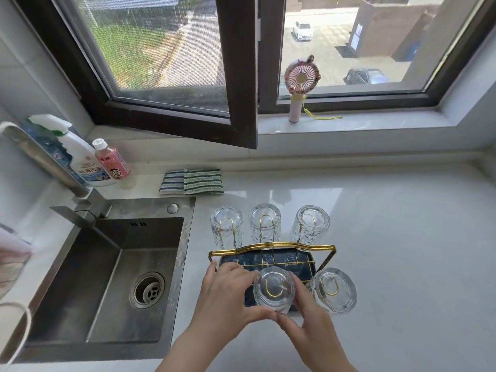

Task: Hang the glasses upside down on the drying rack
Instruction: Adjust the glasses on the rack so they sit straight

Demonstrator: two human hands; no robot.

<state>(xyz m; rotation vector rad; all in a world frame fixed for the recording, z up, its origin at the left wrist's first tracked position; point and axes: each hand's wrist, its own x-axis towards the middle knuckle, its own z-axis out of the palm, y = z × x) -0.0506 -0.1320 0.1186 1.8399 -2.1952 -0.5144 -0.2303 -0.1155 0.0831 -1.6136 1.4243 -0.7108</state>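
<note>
A gold wire drying rack [271, 247] with a dark tray stands on the white counter right of the sink. Three clear textured glasses hang upside down on its far pegs: left [226, 226], middle [265, 224], right [311, 224]. Another upturned glass [332, 289] sits on the near right peg. Both my hands hold a glass [273, 288] upside down over the near middle peg. My left hand [228, 294] wraps its left side and my right hand [306, 318] grips its right side and rim.
A steel sink [107, 280] with a faucet [53, 167] lies to the left. A spray bottle [77, 157], a pink bottle [111, 162] and folded striped cloths [192, 181] stand behind it. A small pink fan [299, 89] sits on the windowsill.
</note>
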